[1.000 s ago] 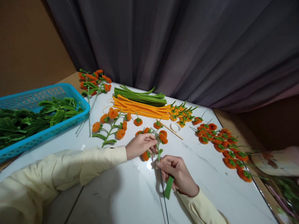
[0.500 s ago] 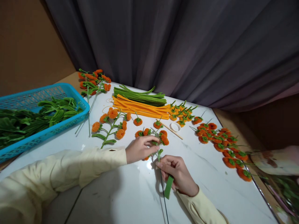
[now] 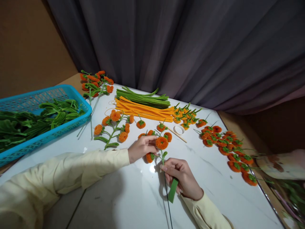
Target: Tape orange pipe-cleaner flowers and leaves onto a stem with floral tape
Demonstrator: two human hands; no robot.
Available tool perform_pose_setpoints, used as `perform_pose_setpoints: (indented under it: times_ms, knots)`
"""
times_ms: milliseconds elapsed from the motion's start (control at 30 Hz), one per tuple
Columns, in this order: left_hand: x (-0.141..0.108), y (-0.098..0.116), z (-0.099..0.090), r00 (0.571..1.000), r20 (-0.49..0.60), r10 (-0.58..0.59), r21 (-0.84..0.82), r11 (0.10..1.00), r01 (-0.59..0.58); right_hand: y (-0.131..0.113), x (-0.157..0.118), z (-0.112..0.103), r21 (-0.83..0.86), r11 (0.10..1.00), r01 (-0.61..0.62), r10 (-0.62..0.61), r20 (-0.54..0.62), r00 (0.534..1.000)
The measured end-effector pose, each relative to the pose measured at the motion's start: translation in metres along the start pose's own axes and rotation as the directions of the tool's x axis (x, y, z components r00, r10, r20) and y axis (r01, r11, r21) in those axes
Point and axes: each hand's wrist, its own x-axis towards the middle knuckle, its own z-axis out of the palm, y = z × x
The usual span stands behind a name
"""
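My right hand (image 3: pixel 182 177) pinches the thin stem (image 3: pixel 168 203) of an artificial flower spray, where its green upper part meets dark wire. A strip of green tape (image 3: pixel 173 190) hangs from that same hand. My left hand (image 3: pixel 143 148) has its thumb and fingers closed at the left edge of a round orange flower (image 3: pixel 162 143) at the top of the spray. More orange blooms sit around it, one (image 3: pixel 149 157) just below my left fingers. A small green leaf (image 3: pixel 165 154) sticks out above my right hand. The left fingertips are partly hidden by the flower.
On the left stands a blue basket (image 3: pixel 89 111) of green leaves. A finished-looking orange spray (image 3: pixel 111 135) lies nearby. Green strips (image 3: pixel 143 98) and yellow-orange strips (image 3: pixel 143 109) lie behind, with a white ring (image 3: pixel 178 129) and a stick (image 3: pixel 179 136). Loose orange flowers (image 3: pixel 222 143) spread along the right.
My left fingers have shifted slightly left and down, and an orange flower now faces up at the top of the spray. My right hand stays nearly in place on the stem.
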Motion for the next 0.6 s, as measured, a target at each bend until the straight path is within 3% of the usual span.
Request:
perform_pose_setpoints:
  times_ms: [600]
  knots:
    - [0.0005,0.0001,-0.0038,0.999,0.048,-0.025,-0.046,0.999,0.027,-0.0003,-0.0002,0.0003,0.017,1.0,0.013,-0.013,-0.016,1.0]
